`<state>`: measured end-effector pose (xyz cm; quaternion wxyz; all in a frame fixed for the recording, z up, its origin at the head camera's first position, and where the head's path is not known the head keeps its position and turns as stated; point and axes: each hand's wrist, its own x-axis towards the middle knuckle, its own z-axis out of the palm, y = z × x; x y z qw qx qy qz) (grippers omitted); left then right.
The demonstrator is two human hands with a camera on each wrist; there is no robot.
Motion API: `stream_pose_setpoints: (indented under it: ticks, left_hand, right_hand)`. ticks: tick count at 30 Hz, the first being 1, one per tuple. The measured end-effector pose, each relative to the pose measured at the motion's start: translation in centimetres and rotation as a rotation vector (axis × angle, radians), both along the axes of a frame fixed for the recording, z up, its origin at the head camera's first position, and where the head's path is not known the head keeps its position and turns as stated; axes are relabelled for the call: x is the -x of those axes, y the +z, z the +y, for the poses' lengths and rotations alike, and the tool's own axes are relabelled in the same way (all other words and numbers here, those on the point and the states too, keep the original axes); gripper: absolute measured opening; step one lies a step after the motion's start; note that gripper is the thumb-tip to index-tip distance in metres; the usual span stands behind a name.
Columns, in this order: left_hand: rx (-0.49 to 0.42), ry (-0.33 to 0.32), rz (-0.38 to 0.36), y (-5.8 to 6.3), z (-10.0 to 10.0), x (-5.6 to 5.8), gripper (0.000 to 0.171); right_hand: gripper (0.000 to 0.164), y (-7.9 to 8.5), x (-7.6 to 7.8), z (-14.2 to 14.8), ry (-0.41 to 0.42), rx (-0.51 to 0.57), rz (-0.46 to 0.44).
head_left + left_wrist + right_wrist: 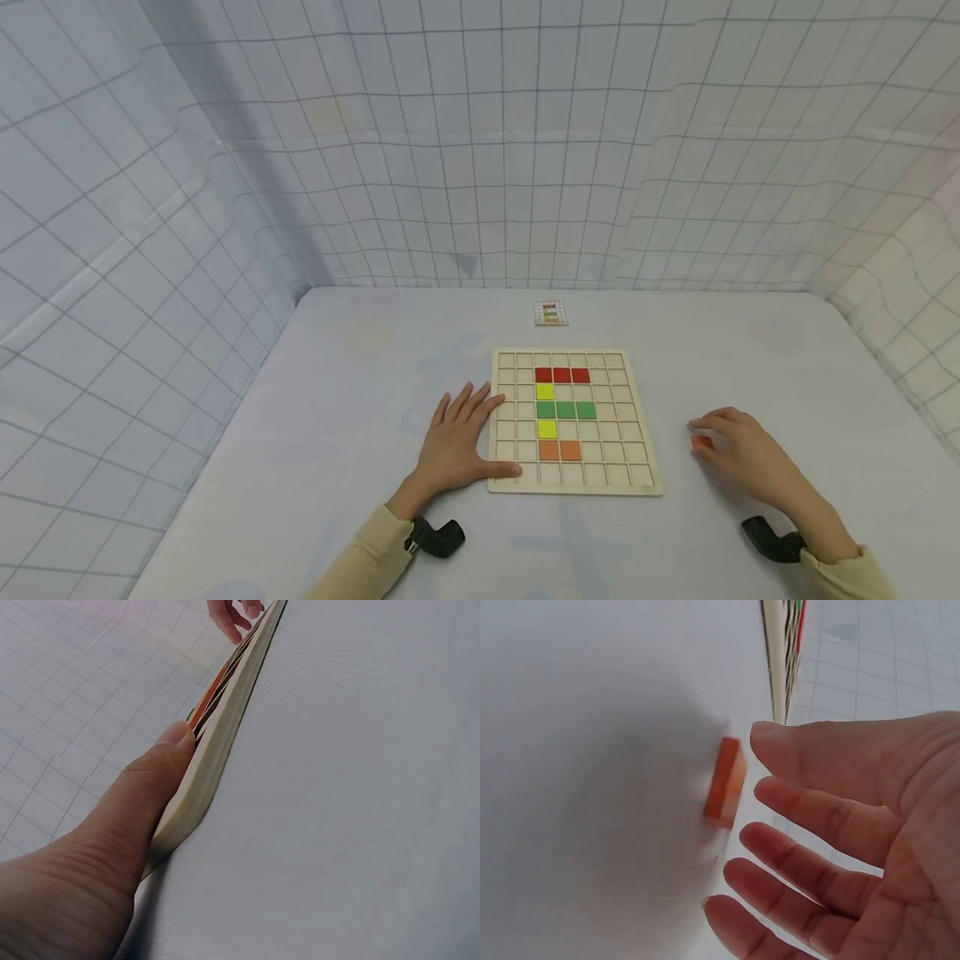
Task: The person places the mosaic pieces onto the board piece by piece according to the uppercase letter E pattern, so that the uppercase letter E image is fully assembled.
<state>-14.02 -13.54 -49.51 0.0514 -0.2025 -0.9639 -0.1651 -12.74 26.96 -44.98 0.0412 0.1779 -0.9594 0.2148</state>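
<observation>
A pale square grid board [600, 477] lies flat on the white table. My left hand [453, 446] rests at its left side, fingers spread, with the thumb over the lower left corner and fingertips at the left edge. The left wrist view shows that thumb [146, 776] lying along the rim. Off to the right of the board, a loose orange tile [726, 784] sits on the table. Over it hovers my right hand [742, 454], thumb and fingers apart on either side of the tile and loosely bent. A small gap separates the fingertips from the tile in the right wrist view.
Set in the grid are three red tiles [562, 375], a yellow tile [544, 392], three green tiles [566, 410], a second yellow tile [547, 429] and two orange tiles [559, 450]. Behind the board lies a small pattern card [551, 313]. Grid-patterned sheets [480, 167] surround the table.
</observation>
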Motion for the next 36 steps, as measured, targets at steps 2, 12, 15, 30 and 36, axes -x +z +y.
stream_pose_setpoints:
  ticks: [2, 12, 15, 30, 36]
  left_hand:
    - [0.002, 0.001, -0.004, 0.0, 0.0, 0.0, 0.104]
    - [-0.006, -0.004, 0.001, 0.0, -0.2, 0.1, 0.103]
    - [-0.005, -0.003, 0.001, -0.1, -0.2, 0.2, 0.103]
    - [-0.016, -0.022, 0.019, 0.4, -0.2, 0.1, 0.102]
    - [-0.023, -0.023, 0.005, 0.3, -0.2, 0.1, 0.102]
  right_hand:
    - [0.030, -0.2, -0.1, 0.3, 0.000, -0.016, -0.003]
    - [0.022, -0.2, 0.1, -0.4, 0.000, 0.063, -0.029]
    - [0.024, 0.0, 0.2, -0.9, -0.012, 0.094, -0.066]
    - [0.021, 0.5, 0.6, -5.6, 0.079, 0.294, -0.035]
    - [0.020, -0.2, 1.0, -7.7, 0.187, 0.378, -0.138]
